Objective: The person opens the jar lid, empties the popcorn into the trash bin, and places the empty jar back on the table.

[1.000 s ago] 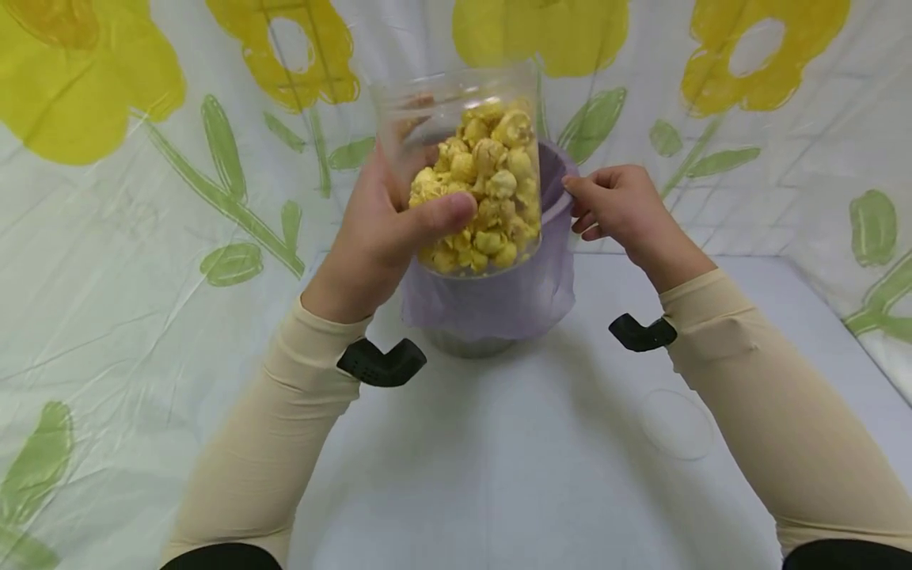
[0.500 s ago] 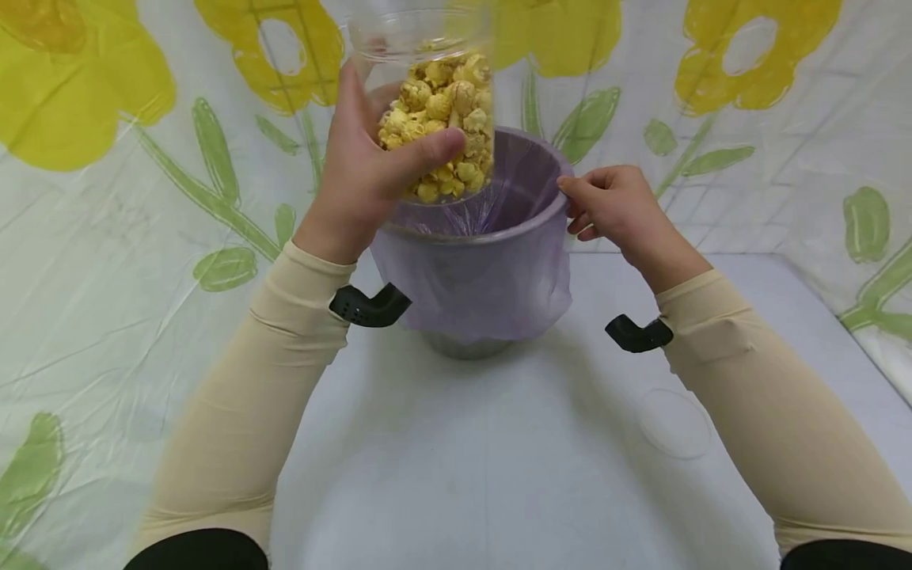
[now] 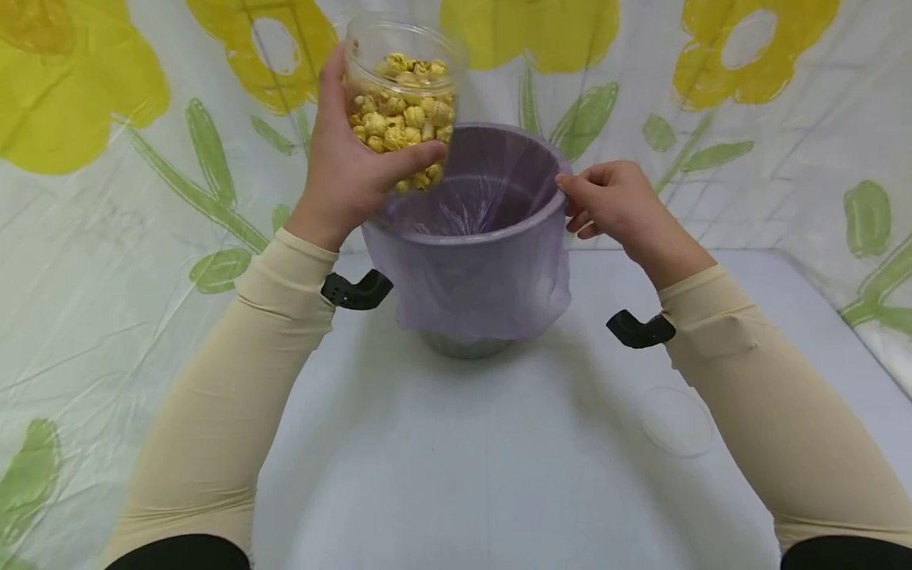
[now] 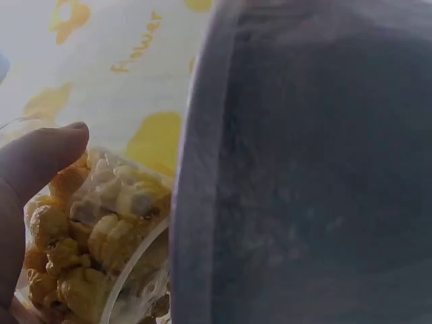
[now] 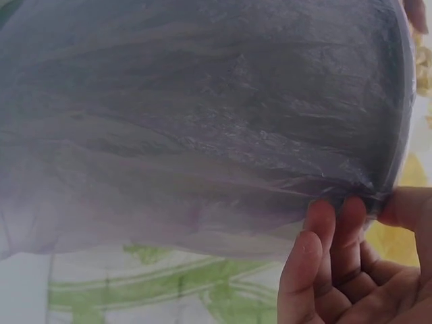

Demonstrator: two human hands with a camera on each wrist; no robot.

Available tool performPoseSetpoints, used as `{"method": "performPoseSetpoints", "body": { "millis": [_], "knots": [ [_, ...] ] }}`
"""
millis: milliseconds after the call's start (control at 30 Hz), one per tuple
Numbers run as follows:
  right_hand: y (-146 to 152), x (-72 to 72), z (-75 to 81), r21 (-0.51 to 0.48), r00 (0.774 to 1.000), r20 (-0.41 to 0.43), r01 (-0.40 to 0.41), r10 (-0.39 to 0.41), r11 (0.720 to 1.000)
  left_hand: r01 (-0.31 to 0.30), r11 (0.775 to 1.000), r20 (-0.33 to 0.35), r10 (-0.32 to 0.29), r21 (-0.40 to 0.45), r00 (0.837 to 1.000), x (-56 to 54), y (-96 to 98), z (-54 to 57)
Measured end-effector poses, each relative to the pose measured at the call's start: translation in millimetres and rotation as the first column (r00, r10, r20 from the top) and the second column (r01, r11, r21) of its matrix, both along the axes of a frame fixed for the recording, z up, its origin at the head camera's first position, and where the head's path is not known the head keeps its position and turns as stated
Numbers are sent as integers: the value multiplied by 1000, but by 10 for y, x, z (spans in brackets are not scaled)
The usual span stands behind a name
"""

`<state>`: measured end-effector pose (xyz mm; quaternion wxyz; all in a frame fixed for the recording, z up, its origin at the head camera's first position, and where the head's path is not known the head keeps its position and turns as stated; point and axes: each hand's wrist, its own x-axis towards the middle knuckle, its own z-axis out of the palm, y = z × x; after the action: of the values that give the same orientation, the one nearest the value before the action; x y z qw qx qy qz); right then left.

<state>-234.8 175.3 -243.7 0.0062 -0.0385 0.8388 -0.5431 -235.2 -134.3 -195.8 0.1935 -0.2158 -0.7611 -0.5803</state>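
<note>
My left hand (image 3: 345, 170) grips a clear plastic jar (image 3: 447, 79) without a lid, thumb across its front. Yellow popcorn (image 3: 402, 123) fills a good part of the jar, which leans a little above the left side of a bin's rim. The grey bin (image 3: 466, 348) stands upright, with a thin purple bin liner (image 3: 477, 289) folded down over its outside. With thumb and fingers, my right hand (image 3: 616, 206) pinches the liner at the right of the rim. In the right wrist view, the fingertips (image 5: 320, 214) press against the purple film.
A round clear lid (image 3: 675, 422) lies flat on the white table (image 3: 442, 475) at the right, beside my right forearm. Behind the bin hangs a white curtain (image 3: 777, 174) printed with yellow flowers and green leaves.
My left hand has carried the jar left and up from in front of the bin, uncovering its mouth. The jar's opening now faces more toward me. The right hand keeps its place.
</note>
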Motion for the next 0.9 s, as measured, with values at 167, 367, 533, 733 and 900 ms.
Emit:
{"method": "performPoseSetpoints", "body": {
  "millis": [167,367,533,733,900],
  "knots": [
    [2,2,-7,0,1000,12,2,-2,1000,-174,955,-87,157,-240,984,-27,-40,35],
    [1,-4,-8,-17,1000,12,7,-7,1000,-301,843,-185,243,-445,952,-12,-48,80],
    [5,-1,-10,-1,1000,14,14,-14,1000,-359,762,-258,256,-539,932,-17,-45,93],
    [13,8,0,50,1000,13,22,-23,999,-380,716,-309,236,-586,921,-51,-36,98],
    [11,11,9,48,1000,9,19,-20,999,-435,666,-403,215,-606,890,-53,-39,93]
  ]
}}
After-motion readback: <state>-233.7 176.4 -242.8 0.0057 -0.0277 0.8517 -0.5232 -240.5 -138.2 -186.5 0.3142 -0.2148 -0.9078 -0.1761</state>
